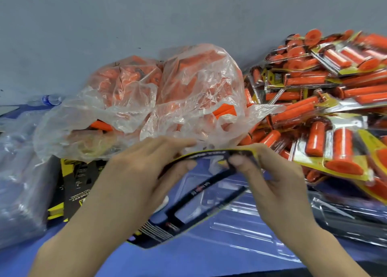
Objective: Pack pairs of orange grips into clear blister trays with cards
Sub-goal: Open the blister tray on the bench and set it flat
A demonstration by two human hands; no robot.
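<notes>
From the head camera I see both my hands raised over the blue tabletop (209, 262). My left hand (146, 168) pinches the top edge of a black and yellow card (201, 190), fingers over the edge and thumb beneath. My right hand (272, 176) pinches the same edge just beside it, thumb pressed on the near face. The card bows between them, its cut-out windows showing what lies below, and its lower end slopes down toward me.

Under the card a clear blister tray (240, 224) lies flat on the tabletop, with no grips in it.

Beyond my hands sits a crumpled clear bag (167, 92) full of loose orange grips (224, 111), against the grey wall. To the right, a big heap of finished packs (324, 101) holds grips sealed in pairs under yellow-edged cards. Below that heap, at the right edge, is a stack of empty clear trays (345, 220).

To the left of my left forearm lies a pile of spare cards (77, 182), partly under the bag. Farther left is a bundle wrapped in cloudy plastic (18, 172), and behind it a water bottle (51, 99) on its side.
</notes>
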